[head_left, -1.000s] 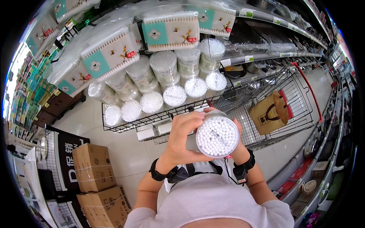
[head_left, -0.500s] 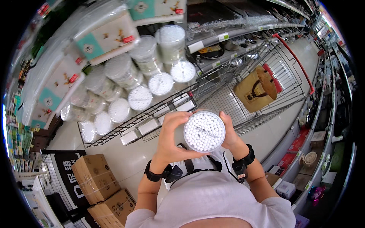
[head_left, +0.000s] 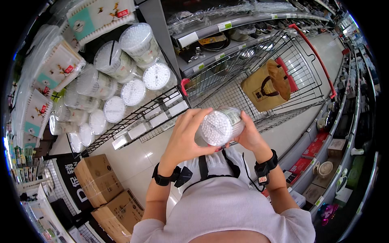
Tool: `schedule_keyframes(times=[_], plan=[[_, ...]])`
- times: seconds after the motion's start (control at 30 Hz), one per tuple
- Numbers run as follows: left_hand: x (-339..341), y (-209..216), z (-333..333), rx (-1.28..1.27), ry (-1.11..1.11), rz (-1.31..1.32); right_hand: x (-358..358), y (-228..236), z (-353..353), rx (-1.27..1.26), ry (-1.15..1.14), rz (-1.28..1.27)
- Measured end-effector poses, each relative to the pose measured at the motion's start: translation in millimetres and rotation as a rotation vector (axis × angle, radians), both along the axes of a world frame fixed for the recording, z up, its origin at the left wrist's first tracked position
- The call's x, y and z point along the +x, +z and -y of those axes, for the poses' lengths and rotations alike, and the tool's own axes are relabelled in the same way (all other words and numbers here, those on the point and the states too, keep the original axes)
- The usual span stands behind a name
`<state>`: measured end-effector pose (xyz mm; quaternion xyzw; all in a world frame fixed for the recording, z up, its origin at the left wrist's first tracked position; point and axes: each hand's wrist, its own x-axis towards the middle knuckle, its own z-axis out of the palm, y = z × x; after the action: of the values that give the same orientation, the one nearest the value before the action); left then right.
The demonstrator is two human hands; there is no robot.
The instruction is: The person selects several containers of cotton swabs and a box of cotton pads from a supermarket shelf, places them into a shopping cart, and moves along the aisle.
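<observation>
Clear tub of cotton swabs [head_left: 217,128] sits tilted between both hands, before the torso, near the shopping cart [head_left: 321,68]. Left hand [head_left: 183,137] half open, a wide C gripping the swab-packed end; right hand [head_left: 252,135] curled on the printed side, some fingers hidden. Judgement: light, even pressure suits it; the wall may flex.

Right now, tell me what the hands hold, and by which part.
A clear tub of white cotton swabs, by its round side, between the left hand and the right hand.
</observation>
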<state>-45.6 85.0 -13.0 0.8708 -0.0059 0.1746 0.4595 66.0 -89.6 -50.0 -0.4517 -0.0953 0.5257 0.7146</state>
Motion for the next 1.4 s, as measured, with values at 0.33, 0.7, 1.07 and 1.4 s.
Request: schedule_keyframes(times=[0.33,0.7,1.07,1.4], plan=[[39,-86,42,-0.115,0.102,-0.330,70,-52,57,0.140,0.111,-0.336],[30,-183,102,-0.344,0.428,-0.464,124,-136,49,-0.237,0.340,-0.362],[1,-226,128,-0.559,0.577,-0.665,142,-333,-46,-0.550,0.374,-0.084],[17,-233,119,-0.394,0.598,-0.625,107,-450,-62,-0.744,0.473,0.137]])
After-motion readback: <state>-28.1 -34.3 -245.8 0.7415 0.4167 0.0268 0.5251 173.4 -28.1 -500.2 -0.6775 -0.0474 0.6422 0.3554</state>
